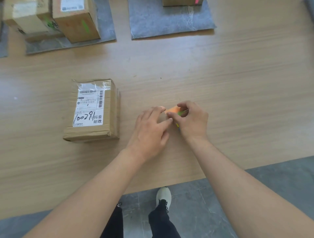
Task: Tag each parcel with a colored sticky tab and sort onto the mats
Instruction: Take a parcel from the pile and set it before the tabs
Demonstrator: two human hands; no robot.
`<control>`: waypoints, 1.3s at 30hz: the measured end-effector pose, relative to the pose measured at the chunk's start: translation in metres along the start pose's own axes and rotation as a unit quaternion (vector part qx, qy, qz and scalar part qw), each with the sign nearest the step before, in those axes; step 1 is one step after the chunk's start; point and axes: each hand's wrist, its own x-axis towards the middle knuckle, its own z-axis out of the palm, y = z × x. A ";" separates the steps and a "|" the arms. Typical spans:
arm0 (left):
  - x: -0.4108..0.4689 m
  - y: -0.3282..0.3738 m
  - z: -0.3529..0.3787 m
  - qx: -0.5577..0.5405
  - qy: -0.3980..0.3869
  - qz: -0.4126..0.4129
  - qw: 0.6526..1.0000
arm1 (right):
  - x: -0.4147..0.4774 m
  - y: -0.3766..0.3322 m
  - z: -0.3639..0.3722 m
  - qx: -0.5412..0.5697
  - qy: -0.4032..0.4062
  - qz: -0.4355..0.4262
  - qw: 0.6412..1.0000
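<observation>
Tabletop point(220, 68) of pale wood grain, with the labelled parcel point(91, 110) lying flat on it left of centre, off any mat, white shipping label up, as landmark. Grey floor point(195, 203) on the viewer's side of the labelled parcel, past the table's near edge.

Centre mat point(169, 22), grey, well beyond the labelled parcel and to its right. Left mat point(106, 25), grey, well beyond the labelled parcel, straight behind it.

Two cardboard parcels on the left mat: taped box point(28, 18) beyond and left of the labelled parcel, upright box point(76, 22) straight beyond it. Cut-off box point(181, 2) on the centre mat, far beyond and right of the labelled parcel, mostly out of view.

Left hand point(151, 129) just right of the labelled parcel, apart from it, fingers nearly straight, forefinger and thumb tips at the left end of the sticky tab pad point(175, 110); pinching or only touching, cannot tell. Right hand point(192, 119) farther right of the labelled parcel, fingers curled round the pad, gripping it above the tabletop, orange top tab showing.

Pale shoe point(164, 195) on the floor, nearer the viewer than the labelled parcel and to its right.

Green tab point(84, 25) on the upright box's near face. Pink tab point(196, 1) on the cut-off box.
</observation>
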 end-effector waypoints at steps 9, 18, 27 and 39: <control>0.007 -0.001 0.013 0.013 -0.017 -0.036 0.999 | 0.012 -0.002 -0.001 0.046 -0.005 0.061 0.997; 0.010 0.007 0.011 0.016 -0.018 -0.038 0.999 | 0.005 0.008 -0.006 0.100 -0.004 0.038 0.994; 0.011 0.009 0.015 -0.004 -0.017 -0.059 0.998 | 0.008 0.019 -0.011 0.025 -0.008 -0.125 0.992; 0.012 0.010 0.013 0.000 -0.033 -0.060 0.998 | 0.015 0.020 -0.009 -0.013 -0.007 -0.153 0.988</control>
